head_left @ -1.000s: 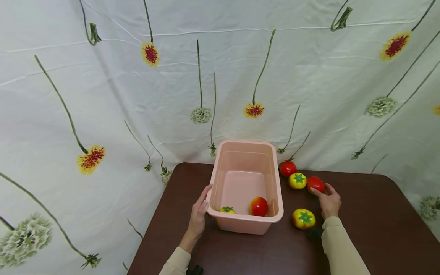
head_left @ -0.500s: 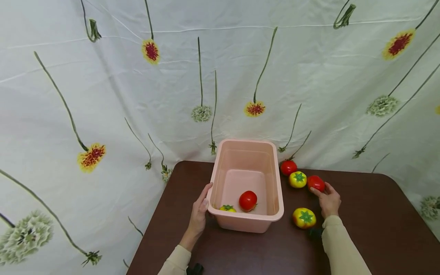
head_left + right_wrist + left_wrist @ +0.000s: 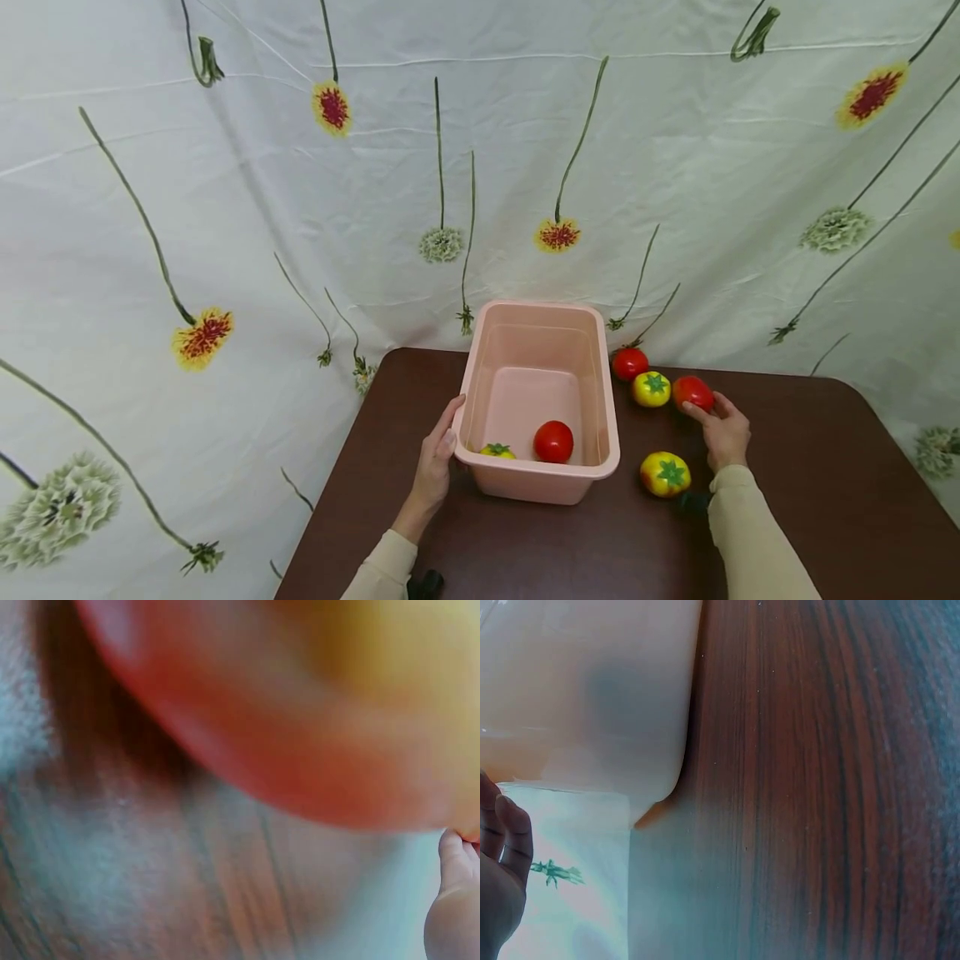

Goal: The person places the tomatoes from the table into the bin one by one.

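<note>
A pink plastic bin (image 3: 536,486) stands on the dark wooden table, with a red tomato (image 3: 553,442) and a yellow one with a green leafy top (image 3: 497,451) inside near the front wall. My left hand (image 3: 432,465) holds the bin's left rim near its front corner; the left wrist view catches its fingers (image 3: 514,836) against the bin. To the right of the bin, my right hand (image 3: 726,433) pinches another red tomato (image 3: 692,393) between thumb and fingers. A yellow-red tomato (image 3: 665,475) lies nearer me, left of the right wrist, and large and blurred in the right wrist view.
Beside the bin's right side lie a red tomato (image 3: 630,364) and a yellow tomato (image 3: 651,389), close to the held one. A white flowered cloth (image 3: 360,208) hangs right behind the table's (image 3: 540,550) back edge.
The red tomato inside the bin has rolled left, then partly back right, turning its yellow side out of sight. My right hand and its tomato have shifted slightly right; my left hand stays at the rim.
</note>
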Motion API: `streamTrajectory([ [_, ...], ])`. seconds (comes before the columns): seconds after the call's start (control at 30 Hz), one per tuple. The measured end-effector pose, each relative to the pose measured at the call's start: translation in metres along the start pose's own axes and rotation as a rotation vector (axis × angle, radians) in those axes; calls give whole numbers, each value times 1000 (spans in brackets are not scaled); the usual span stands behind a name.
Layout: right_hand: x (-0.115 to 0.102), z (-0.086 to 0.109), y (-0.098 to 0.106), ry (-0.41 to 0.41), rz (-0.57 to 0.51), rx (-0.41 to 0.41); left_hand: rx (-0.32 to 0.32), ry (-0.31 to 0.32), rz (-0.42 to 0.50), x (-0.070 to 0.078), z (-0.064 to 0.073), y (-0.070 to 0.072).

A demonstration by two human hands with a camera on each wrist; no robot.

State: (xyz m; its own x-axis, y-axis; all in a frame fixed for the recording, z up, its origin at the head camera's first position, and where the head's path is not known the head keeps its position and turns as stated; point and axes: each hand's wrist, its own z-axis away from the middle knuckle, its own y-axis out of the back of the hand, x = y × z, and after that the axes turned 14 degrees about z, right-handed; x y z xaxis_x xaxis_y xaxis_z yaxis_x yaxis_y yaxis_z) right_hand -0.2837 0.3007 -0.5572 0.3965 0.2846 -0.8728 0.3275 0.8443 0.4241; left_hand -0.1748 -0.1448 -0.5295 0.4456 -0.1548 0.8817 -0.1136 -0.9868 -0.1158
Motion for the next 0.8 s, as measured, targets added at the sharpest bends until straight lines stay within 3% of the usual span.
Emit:
streamTrajectory([
  [0.2, -7, 0, 4, 20, 2, -16, -23, 19, 9, 13, -1, -2],
  [0.47, -17, 3, 5, 48, 1, -48, -15, -8, 34, -11, 2, 4],
  [0.8, -45, 4, 1, 108, 8, -74, -17, -25, 30, -15, 0, 7],
])
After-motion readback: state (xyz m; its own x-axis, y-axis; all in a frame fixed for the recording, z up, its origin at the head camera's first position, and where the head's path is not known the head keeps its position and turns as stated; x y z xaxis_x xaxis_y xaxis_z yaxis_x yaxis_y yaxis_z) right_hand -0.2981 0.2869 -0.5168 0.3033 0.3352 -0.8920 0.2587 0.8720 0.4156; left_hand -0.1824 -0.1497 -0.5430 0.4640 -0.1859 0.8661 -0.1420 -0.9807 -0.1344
